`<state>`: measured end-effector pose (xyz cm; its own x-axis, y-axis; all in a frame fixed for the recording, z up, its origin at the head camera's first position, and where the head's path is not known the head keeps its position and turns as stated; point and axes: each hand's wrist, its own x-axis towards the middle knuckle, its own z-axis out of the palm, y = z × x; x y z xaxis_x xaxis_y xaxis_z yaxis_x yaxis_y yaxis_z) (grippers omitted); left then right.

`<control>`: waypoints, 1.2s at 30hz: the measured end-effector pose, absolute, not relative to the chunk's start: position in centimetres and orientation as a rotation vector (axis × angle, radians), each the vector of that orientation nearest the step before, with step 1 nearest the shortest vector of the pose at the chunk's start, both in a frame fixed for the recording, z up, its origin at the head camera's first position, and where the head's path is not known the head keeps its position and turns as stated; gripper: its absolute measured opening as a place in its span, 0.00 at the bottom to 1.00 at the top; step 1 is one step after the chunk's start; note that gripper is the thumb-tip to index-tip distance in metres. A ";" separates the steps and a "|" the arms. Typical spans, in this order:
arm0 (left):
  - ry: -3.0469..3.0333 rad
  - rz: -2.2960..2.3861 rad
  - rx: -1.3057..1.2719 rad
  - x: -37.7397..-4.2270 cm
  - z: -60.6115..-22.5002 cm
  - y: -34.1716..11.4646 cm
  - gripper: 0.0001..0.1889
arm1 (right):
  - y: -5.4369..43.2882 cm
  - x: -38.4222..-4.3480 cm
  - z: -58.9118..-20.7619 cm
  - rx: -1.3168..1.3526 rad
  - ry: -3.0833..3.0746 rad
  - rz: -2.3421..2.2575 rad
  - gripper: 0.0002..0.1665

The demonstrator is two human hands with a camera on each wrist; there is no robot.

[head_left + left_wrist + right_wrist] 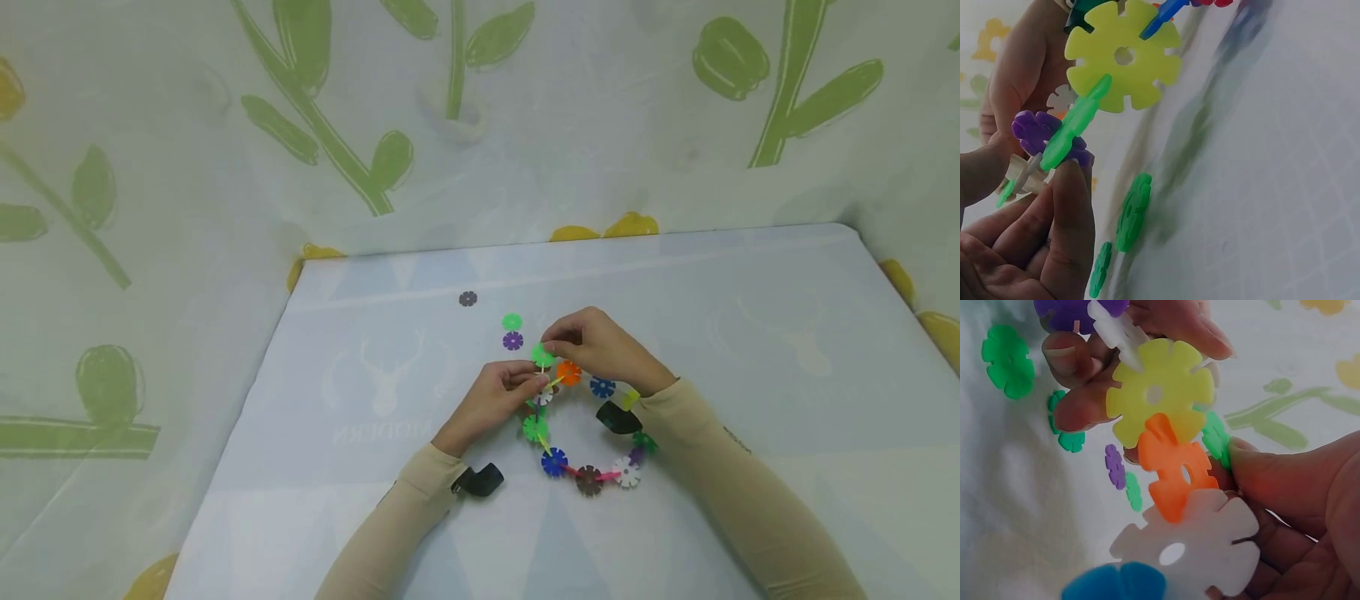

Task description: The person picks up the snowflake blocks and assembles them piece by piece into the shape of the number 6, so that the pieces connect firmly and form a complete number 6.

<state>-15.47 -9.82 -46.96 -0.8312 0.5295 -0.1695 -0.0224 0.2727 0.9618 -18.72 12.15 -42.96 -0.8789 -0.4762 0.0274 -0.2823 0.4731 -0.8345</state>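
A ring of interlocked flower-shaped plastic discs, with a blue disc (554, 462) and a brown disc (589, 481) at its near side, stands on the table. My left hand (495, 398) pinches the ring's far left part by a white disc (543, 396). Just beyond it, my right hand (600, 343) pinches a green disc (543, 356) between thumb and fingers; in the right wrist view this green disc (1215, 439) is partly hidden behind a yellow disc (1163, 394). An orange disc (1175, 465) links on below the yellow one. Whether the pinched green disc is joined cannot be told.
Loose discs lie beyond the hands: a green one (512, 321), a purple one (513, 341) and a dark grey one (468, 298). The table (360, 317) has a pale printed cover and meets a leaf-patterned curtain (570, 150) at its far edge.
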 end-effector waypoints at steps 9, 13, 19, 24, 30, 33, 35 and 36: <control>2.097 1.568 0.422 -15.6 -47.0 -9.7 0.24 | 12.6 -19.1 -43.0 -0.607 2.574 -1.348 0.09; 2.105 1.538 0.426 -15.8 -47.0 -9.7 0.24 | 12.7 -19.2 -42.7 -0.577 2.591 -1.347 0.10; 2.109 1.511 0.421 -16.2 -47.2 -9.9 0.24 | 12.6 -19.1 -42.4 -0.594 2.595 -1.344 0.09; 2.064 1.530 0.423 -16.2 -47.4 -10.0 0.24 | 12.7 -19.0 -42.4 -0.568 2.587 -1.331 0.10; 2.022 1.572 0.439 -16.1 -47.6 -10.3 0.24 | 12.5 -19.0 -42.6 -0.562 2.568 -1.323 0.10; 2.041 1.565 0.448 -16.1 -47.6 -10.3 0.22 | 12.4 -19.0 -42.6 -0.572 2.539 -1.325 0.10; 2.080 1.550 0.452 -16.2 -47.5 -10.3 0.21 | 12.4 -19.0 -42.7 -0.582 2.528 -1.326 0.10; 2.099 1.544 0.446 -16.2 -47.5 -10.3 0.20 | 12.5 -19.0 -42.7 -0.583 2.523 -1.329 0.10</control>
